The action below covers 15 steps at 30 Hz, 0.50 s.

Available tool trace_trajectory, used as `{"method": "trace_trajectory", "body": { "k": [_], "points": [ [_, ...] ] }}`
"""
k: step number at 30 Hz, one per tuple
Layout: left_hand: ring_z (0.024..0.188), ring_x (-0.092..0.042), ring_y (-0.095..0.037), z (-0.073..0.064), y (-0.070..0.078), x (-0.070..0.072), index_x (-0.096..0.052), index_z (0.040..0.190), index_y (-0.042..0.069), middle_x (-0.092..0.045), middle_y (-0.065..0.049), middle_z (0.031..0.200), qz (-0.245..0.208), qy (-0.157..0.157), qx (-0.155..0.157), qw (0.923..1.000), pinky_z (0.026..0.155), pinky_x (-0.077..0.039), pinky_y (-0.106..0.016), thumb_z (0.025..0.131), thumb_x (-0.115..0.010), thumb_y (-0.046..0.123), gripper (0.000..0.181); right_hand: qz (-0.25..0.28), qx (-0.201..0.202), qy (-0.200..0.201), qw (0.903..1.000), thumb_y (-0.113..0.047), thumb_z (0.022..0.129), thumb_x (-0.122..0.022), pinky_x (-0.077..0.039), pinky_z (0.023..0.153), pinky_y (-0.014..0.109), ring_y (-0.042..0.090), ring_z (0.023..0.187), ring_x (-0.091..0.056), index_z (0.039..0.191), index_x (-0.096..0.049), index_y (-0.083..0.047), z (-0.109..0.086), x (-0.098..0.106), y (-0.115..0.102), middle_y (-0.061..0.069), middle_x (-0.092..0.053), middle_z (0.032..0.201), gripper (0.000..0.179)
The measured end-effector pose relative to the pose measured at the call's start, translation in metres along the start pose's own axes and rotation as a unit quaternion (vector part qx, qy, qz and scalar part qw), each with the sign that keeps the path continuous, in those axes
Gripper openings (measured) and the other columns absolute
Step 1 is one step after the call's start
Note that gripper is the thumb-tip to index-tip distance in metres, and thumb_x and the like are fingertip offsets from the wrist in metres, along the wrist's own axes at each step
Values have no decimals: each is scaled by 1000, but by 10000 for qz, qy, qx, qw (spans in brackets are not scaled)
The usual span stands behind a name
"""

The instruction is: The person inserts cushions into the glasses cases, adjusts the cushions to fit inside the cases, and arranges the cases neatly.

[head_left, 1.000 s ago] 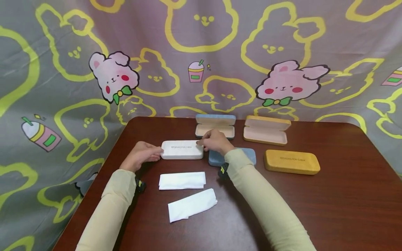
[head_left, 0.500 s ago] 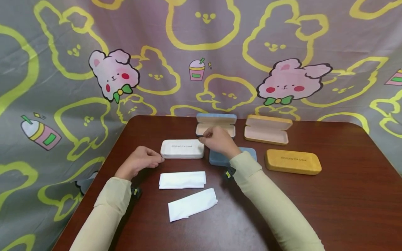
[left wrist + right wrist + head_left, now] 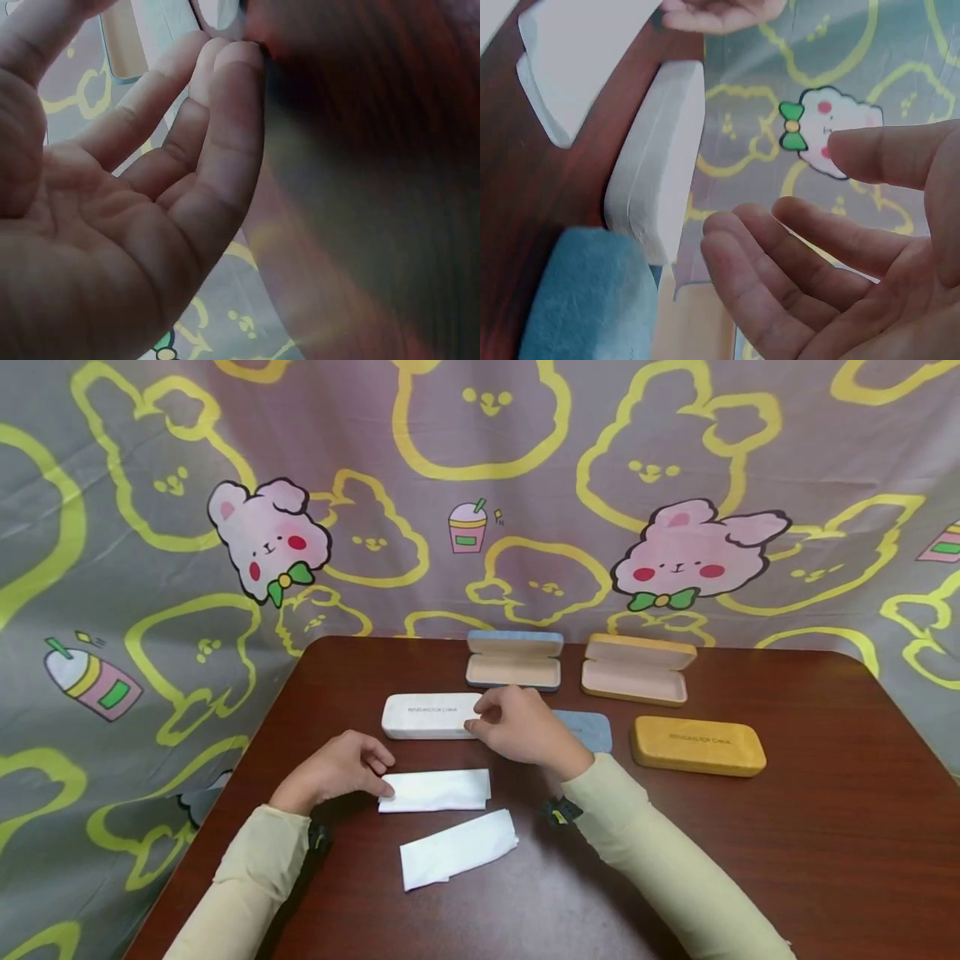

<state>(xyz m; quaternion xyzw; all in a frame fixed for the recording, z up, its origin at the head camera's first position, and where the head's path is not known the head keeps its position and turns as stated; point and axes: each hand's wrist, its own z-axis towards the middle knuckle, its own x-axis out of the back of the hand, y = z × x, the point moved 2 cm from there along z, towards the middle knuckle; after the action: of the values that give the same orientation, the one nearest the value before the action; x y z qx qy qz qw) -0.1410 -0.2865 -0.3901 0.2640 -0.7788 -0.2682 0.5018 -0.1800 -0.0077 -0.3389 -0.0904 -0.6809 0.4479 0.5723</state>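
Left on the surface, the left hand, loosely bent and gripping nothing, is at the left end of the farther white cloth. Beyond lies the white glasses case; the right hand, relaxed, holding nothing, is by its right end.

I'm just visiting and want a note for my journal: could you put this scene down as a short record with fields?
Left hand: by the left end of the farther white cloth; contact unclear
Right hand: beside the right end of the white case, holding nothing
Closed, left to right: white case, blue case, yellow case
Open, farther back: open blue case, open yellow case
Closest to viewer: nearer white cloth, slanted
Surface: dark wooden table
Backdrop: cartoon-patterned curtain
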Motion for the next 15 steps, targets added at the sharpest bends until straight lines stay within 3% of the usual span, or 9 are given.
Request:
{"method": "trace_trajectory", "body": {
  "k": [5, 9, 12, 15],
  "points": [
    [75, -58, -21, -2, 4, -5, -72, 96, 2, -63, -9, 84, 146, -147, -176, 9996, 65, -51, -34, 63, -95, 4, 41, -214, 301, -221, 9991, -22, 91, -73, -51, 64, 32, 9, 66, -60, 110, -73, 1, -10, -11, -6, 0, -70, 82, 30],
    [73, -57, -21, -3, 6, -8, -71, 92, 2, -62, -9, 81, 218, -155, -211, 9994, 63, -50, -33, 61, -94, 0, 38, -540, 466, -691, 9951, -19, 91, -73, -42, 52, 28, 7, 48, -44, 99, -73, 0, -15, -24, -5, -6, -56, 60, 21],
    [72, -56, -20, -2, 8, -9, -72, 90, 3, -61, -8, 80, 361, -123, -134, 9992, 62, -49, -32, 62, -94, -1, 36, -946, 546, -929, 9897, -16, 90, -74, -36, 50, 27, 7, 48, -37, 86, -70, -3, -18, -35, -1, -8, -45, 54, 15],
    [71, -54, -20, 0, 9, -10, -72, 88, 5, -60, -7, 77, 454, -102, -36, 9989, 62, -48, -33, 62, -94, -1, 34, -1357, 591, -1000, 9839, -14, 88, -76, -36, 50, 28, 10, 53, -38, 76, -65, -7, -18, -43, 1, -5, -45, 57, 18]
  ]
}}
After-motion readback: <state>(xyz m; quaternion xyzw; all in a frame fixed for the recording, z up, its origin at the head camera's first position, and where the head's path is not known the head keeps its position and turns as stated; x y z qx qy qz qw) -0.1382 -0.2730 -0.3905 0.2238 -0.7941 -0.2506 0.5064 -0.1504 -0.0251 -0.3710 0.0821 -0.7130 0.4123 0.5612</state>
